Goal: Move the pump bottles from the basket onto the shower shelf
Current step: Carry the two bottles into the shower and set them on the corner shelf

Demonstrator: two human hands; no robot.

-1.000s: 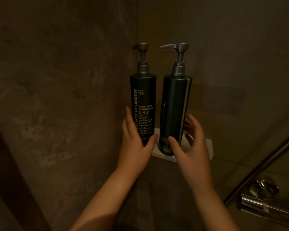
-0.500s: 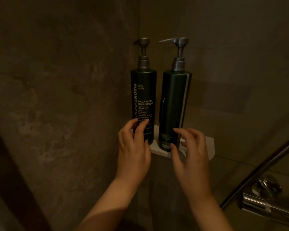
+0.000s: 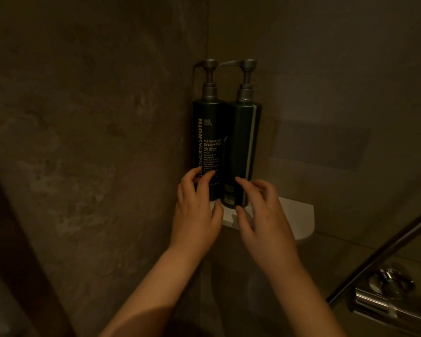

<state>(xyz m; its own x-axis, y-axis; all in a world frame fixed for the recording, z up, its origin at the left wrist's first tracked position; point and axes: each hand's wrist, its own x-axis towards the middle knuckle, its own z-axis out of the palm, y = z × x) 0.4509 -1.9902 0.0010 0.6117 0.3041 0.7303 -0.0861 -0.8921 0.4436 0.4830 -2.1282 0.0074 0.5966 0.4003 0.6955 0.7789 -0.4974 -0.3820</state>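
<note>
Two hands are reaching up from the lower frame: the left hand point(image 3: 197, 212) is curling loose fingertips against the shampoo bottle point(image 3: 208, 152), the right hand point(image 3: 263, 215) hovering open beside the second pump bottle point(image 3: 243, 152), neither gripping, probably squaring them up. Both bottles are standing upright, touching, on the white corner shelf point(image 3: 294, 215) at frame centre.

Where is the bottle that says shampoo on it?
In the head view, the shampoo bottle stands upright on the white corner shelf, tucked into the wall corner, left of the other pump bottle, just above the left hand.
</note>
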